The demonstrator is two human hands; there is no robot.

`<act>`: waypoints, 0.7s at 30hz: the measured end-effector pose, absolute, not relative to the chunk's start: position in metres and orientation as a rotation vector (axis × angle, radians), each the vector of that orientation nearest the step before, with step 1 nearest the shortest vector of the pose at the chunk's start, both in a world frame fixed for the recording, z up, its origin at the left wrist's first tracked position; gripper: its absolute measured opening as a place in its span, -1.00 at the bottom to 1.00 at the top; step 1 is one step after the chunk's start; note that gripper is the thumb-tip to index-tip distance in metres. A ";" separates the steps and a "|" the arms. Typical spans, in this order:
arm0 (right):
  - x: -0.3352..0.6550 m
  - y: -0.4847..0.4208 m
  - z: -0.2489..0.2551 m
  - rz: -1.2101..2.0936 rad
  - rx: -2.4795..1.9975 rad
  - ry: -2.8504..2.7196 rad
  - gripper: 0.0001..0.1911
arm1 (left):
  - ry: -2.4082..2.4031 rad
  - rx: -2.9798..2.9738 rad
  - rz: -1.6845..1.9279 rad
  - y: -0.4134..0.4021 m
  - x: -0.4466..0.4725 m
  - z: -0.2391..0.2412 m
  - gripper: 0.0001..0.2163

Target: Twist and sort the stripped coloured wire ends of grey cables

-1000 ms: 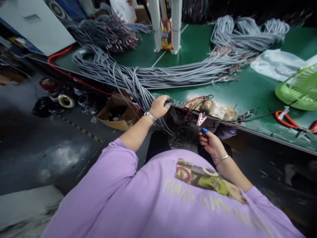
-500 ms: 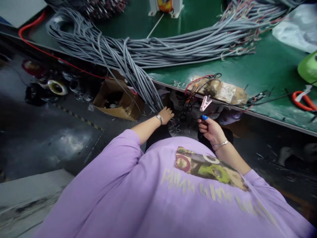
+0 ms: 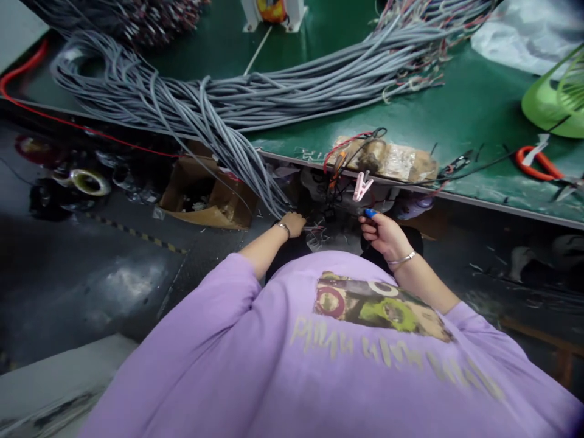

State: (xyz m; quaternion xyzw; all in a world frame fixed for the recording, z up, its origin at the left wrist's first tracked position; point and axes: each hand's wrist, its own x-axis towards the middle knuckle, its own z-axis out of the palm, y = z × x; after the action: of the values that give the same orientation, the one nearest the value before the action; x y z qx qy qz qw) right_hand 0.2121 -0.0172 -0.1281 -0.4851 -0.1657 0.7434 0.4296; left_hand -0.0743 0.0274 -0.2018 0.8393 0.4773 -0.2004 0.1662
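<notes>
Grey cables (image 3: 241, 146) lie in a thick bundle on the green table, and one end of it hangs over the front edge. At that hanging end my left hand (image 3: 292, 224) is closed, its fingers curled round a cable end; thin wire tips seem to show just past the fingers. My right hand (image 3: 382, 234), with a blue cover (image 3: 370, 213) on the thumb, is closed in a pinch below the table edge. What it pinches is too dark and small to make out. A pink clip (image 3: 362, 187) hangs just above it, near dark wires (image 3: 334, 176).
A taped block (image 3: 401, 161) sits at the table's front edge. Red-handled pliers (image 3: 538, 165) and a green basket (image 3: 554, 106) lie to the right. Under the table at left stands an open cardboard box (image 3: 205, 194). A red cable (image 3: 91, 129) runs along the left edge.
My left hand has gone from loosely spread fingers at the cable ends to curled ones, slightly lower. My right hand keeps its pinch. The view has shifted, so the table things appear further left.
</notes>
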 end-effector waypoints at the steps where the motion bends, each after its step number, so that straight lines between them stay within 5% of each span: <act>1: 0.212 -0.017 -0.129 1.857 -1.205 -0.410 -0.69 | 1.336 2.391 -0.543 0.021 -0.079 -0.195 -0.71; 10: 0.210 -0.014 -0.130 1.821 -1.216 -0.318 -0.74 | 0.992 2.051 0.456 -0.031 -0.096 -0.126 -0.77; 21: 0.203 -0.027 -0.119 1.936 -1.090 -0.478 -0.67 | 0.993 1.992 0.593 -0.024 -0.065 -0.116 -0.73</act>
State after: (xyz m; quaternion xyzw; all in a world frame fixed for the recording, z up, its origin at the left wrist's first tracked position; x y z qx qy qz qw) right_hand 0.2034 -0.0271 -0.1187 -0.4349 -0.1908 0.7728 0.4210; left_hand -0.0650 -0.0238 -0.1159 0.7900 0.3937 0.2352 0.4070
